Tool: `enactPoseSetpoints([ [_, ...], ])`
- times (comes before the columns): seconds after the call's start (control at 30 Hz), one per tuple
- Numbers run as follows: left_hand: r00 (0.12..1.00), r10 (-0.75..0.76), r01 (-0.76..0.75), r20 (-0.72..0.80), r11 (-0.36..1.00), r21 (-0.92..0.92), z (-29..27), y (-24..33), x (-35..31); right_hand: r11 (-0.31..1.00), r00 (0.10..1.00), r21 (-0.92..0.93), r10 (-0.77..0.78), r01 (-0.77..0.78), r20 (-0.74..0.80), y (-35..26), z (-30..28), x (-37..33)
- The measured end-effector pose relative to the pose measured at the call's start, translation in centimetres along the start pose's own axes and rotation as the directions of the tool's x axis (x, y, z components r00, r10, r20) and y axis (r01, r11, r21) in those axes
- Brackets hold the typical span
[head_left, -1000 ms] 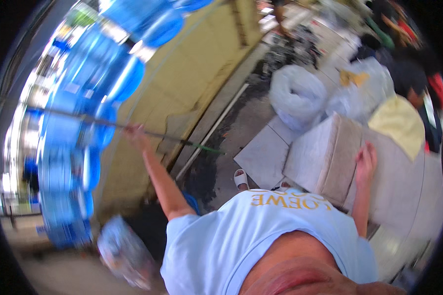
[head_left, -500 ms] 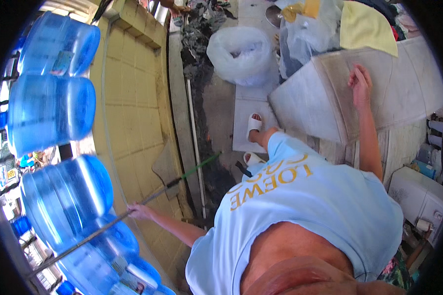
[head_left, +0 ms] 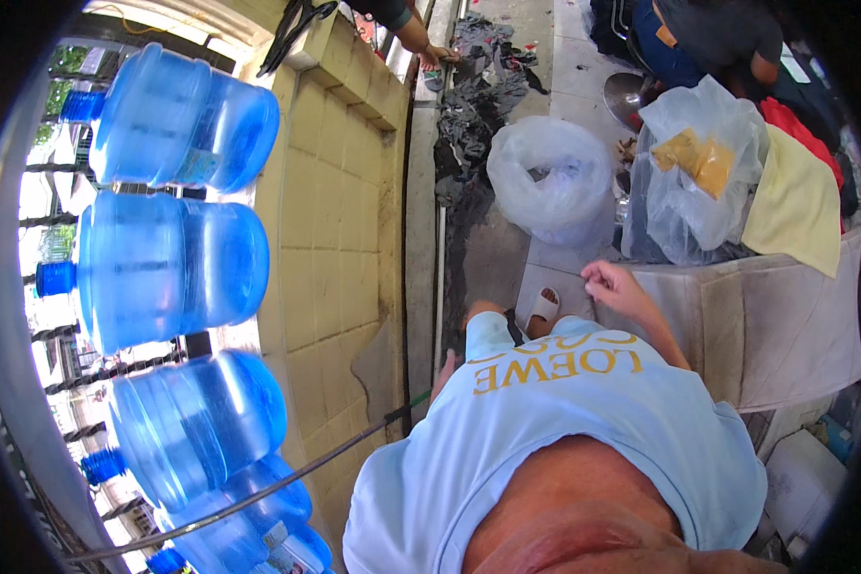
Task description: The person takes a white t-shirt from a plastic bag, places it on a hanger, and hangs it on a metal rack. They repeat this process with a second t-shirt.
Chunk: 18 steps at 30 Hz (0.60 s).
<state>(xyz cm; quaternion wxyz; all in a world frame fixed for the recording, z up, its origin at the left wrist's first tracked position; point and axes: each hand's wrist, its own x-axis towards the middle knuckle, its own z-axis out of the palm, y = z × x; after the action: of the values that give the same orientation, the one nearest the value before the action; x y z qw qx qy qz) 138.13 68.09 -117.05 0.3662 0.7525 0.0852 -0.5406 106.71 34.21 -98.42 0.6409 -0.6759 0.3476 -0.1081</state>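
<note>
My right hand [head_left: 614,289] is in front of my light blue shirt, over the walkway beside a pale padded piece [head_left: 784,335]. Its fingers are loosely bent and apart, and I see nothing in them. Close against the left side of my shirt is my left hand [head_left: 444,371], partly hidden, its fingers too unclear to read. Just below it shows the green end of a long thin dark rod or cord [head_left: 306,467], which runs down to the lower left. Whether the hand touches it I cannot tell. One white sandal [head_left: 545,304] shows on my foot.
Large blue water bottles [head_left: 172,273] lie on their sides along the left, beside a yellow tiled wall [head_left: 330,210]. Ahead are a clear plastic bag [head_left: 550,182], dark scraps [head_left: 483,105] and a yellow cloth [head_left: 792,206]. Another person's hand [head_left: 440,55] and a crouching person [head_left: 717,38] are farther off.
I have moved forward along the walkway. My left hand has come from the rod, over by the bottles, in to my side. My right hand has swung from over the padded piece toward the middle.
</note>
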Motion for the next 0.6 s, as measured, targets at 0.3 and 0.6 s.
enactPoseSetpoints([
  [0.3,0.935,0.298,-0.327,0.189,0.934,0.145,9.5,28.4,5.9,0.966,0.948,-0.067,0.232,-0.251,-0.216,1.9,-6.1,3.9],
  [0.6,0.634,0.521,-0.773,0.571,0.445,0.452,23.5,39.9,24.8,0.867,0.726,0.287,0.499,-0.408,-0.473,7.2,-4.3,6.0],
])
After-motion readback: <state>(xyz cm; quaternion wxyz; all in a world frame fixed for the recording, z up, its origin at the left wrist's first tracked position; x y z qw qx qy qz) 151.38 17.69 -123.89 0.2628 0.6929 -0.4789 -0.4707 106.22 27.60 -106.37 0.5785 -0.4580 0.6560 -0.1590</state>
